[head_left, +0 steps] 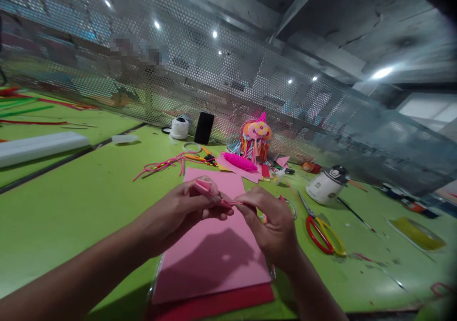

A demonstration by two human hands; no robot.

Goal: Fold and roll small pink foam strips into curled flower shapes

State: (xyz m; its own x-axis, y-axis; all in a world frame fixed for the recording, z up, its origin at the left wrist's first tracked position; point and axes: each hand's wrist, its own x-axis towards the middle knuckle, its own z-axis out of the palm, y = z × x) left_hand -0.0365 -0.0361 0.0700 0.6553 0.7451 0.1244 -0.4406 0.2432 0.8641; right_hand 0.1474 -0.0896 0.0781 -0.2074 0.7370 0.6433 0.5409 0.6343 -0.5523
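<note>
Both hands meet above a stack of pink paper sheets [214, 259] on the green table. Between them is a small piece of folded pink paper [204, 186]. My left hand [182, 205] is closed round its wider part, with a flap rising above the fingers. Thumb and fingers of my right hand [273, 221] pinch its narrow end. Part of the folded paper is hidden by the fingers. A red sheet [221, 304] shows under the pink stack at the near edge. The hands cast a shadow on the top sheet.
Scissors [321, 230] with red and yellow handles lie right of my right hand, before a white jar [326, 185]. Behind the stack stand a colourful paper-strip craft [256, 137], a black phone [204, 127] and a white spool [179, 128]. A perforated metal screen [200, 68] runs behind.
</note>
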